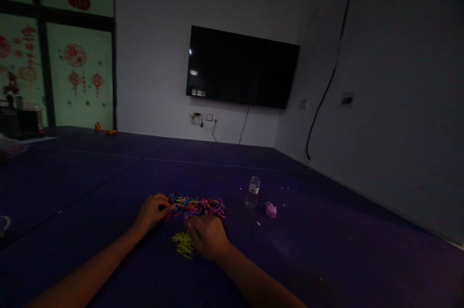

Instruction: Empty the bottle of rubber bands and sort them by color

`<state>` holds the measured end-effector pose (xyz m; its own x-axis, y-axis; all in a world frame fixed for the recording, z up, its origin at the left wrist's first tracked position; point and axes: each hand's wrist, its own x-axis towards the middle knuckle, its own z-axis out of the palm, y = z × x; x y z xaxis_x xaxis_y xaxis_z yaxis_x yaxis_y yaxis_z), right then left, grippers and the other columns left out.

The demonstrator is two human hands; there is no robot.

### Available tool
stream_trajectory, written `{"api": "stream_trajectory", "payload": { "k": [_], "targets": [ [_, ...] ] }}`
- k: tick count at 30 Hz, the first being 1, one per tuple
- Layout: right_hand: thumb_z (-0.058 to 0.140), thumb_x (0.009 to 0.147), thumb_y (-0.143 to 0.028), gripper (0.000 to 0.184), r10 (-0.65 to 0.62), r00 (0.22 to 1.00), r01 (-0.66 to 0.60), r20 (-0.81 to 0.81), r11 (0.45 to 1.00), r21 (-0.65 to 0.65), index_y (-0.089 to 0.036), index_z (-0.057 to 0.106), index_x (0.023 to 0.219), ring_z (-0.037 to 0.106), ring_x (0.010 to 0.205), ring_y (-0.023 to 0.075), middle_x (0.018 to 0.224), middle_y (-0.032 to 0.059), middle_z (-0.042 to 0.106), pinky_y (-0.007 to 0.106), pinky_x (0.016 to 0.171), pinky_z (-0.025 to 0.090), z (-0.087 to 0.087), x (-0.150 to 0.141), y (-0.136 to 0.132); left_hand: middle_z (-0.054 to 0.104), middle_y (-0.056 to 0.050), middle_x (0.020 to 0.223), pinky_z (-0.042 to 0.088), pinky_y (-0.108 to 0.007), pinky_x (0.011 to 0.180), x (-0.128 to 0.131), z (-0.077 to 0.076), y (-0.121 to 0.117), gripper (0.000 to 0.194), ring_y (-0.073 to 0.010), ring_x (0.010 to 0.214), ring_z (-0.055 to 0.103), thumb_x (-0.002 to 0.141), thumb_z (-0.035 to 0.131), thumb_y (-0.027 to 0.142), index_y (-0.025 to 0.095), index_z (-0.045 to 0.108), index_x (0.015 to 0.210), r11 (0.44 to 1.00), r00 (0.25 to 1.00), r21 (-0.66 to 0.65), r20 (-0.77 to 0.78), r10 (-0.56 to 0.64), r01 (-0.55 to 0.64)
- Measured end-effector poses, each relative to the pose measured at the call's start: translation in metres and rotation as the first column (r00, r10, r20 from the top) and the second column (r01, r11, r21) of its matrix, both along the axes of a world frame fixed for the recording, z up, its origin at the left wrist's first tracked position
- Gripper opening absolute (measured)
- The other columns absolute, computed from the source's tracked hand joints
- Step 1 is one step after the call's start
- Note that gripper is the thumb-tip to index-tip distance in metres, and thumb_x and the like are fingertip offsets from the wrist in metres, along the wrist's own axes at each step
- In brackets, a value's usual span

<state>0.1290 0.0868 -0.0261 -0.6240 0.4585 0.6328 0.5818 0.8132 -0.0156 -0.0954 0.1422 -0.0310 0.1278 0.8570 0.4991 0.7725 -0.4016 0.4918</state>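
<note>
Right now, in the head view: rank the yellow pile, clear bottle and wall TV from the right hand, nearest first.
1. Yellow pile: close against the left side of the right hand; can't tell if they touch.
2. Clear bottle: ahead and to the right, upright on the purple surface.
3. Wall TV: on the far wall, beyond that surface.

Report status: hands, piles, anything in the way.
Left hand at left end of multicoloured pile, right hand at its near edge, grips unclear. Yellow pile beside right hand. Bottle, pink piece off right, not blocking.
</note>
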Motion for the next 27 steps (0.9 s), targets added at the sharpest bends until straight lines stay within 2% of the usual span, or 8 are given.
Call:
{"api": "stream_trajectory", "payload": {
  "k": [4,8,11,14,18,22,27],
  "targets": [
    [0.025,0.095,-0.027,0.034,-0.005,1.0,0.005,0.014,1.0,-0.007,-0.017,0.057,0.09,0.058,0.06,0.0138,0.069,0.0042,0.064,0.023,0.053,0.036,0.0,0.0,0.0,0.069,-0.005,0.08,0.048,-0.03,0.074,-0.001,0.0,0.0,0.029,-0.0194,0.079,0.063,0.073,0.055,0.044,0.022,0.071,0.064,1.0,0.992,0.019,0.13,0.005,-0.008],
    [0.026,0.095,-0.026,0.032,-0.009,1.0,0.01,0.022,1.0,-0.022,-0.017,0.057,0.091,0.059,0.061,0.0136,0.071,0.0043,0.064,0.023,0.054,0.037,0.0,0.0,0.001,0.069,-0.004,0.076,0.049,-0.031,0.073,-0.004,-0.001,0.001,0.03,-0.02,0.075,0.064,0.074,0.052,0.044,0.021,0.069,0.066,0.992,0.962,0.012,0.244,0.12,-0.127],
    [0.028,0.094,-0.027,0.031,-0.021,0.999,0.022,0.029,0.999,-0.034,-0.018,0.058,0.091,0.059,0.063,0.0136,0.072,0.0043,0.065,0.022,0.055,0.037,0.0,-0.001,0.001,0.07,-0.004,0.079,0.049,-0.031,0.072,-0.006,-0.003,0.003,0.025,-0.0207,0.077,0.064,0.073,0.055,0.04,0.02,0.069,0.074,0.981,0.945,0.013,0.271,0.182,-0.193],
    [0.027,0.094,-0.026,0.032,-0.016,0.999,0.017,0.033,0.999,-0.036,-0.018,0.058,0.09,0.06,0.064,0.0136,0.073,0.0041,0.065,0.022,0.055,0.037,0.001,-0.001,-0.001,0.07,-0.004,0.082,0.049,-0.032,0.075,-0.006,-0.003,0.004,0.018,-0.0207,0.08,0.064,0.07,0.059,0.034,0.02,0.069,0.074,0.982,0.961,0.063,0.225,0.157,-0.176],
    [0.026,0.094,-0.026,0.032,-0.009,0.999,0.009,0.032,1.0,-0.025,-0.018,0.057,0.09,0.06,0.064,0.0139,0.073,0.0041,0.065,0.023,0.055,0.037,0.002,-0.002,-0.001,0.069,-0.003,0.087,0.047,-0.035,0.084,-0.004,-0.002,0.004,0.014,-0.0202,0.086,0.063,0.069,0.06,0.031,0.023,0.07,0.067,0.993,0.997,0.103,0.062,0.053,-0.059],
    [0.026,0.095,-0.025,0.032,-0.012,0.999,0.012,0.049,1.0,-0.011,-0.017,0.057,0.089,0.059,0.063,0.014,0.073,0.0043,0.065,0.024,0.054,0.036,0.001,-0.002,-0.001,0.069,-0.003,0.096,0.046,-0.035,0.086,-0.004,-0.004,0.008,0.018,-0.0202,0.092,0.062,0.07,0.058,0.027,0.025,0.073,0.079,0.998,0.998,0.062,-0.067,0.013,-0.009],
    [0.028,0.095,-0.026,0.03,-0.012,0.998,0.013,0.056,1.0,-0.014,-0.018,0.056,0.088,0.059,0.063,0.014,0.073,0.004,0.065,0.023,0.055,0.036,0.001,-0.002,0.0,0.068,-0.001,0.103,0.045,-0.034,0.087,-0.004,-0.01,0.011,0.025,-0.0201,0.096,0.059,0.07,0.057,0.027,0.029,0.072,0.09,0.998,0.992,0.062,-0.122,0.039,-0.031]
  ]
}}
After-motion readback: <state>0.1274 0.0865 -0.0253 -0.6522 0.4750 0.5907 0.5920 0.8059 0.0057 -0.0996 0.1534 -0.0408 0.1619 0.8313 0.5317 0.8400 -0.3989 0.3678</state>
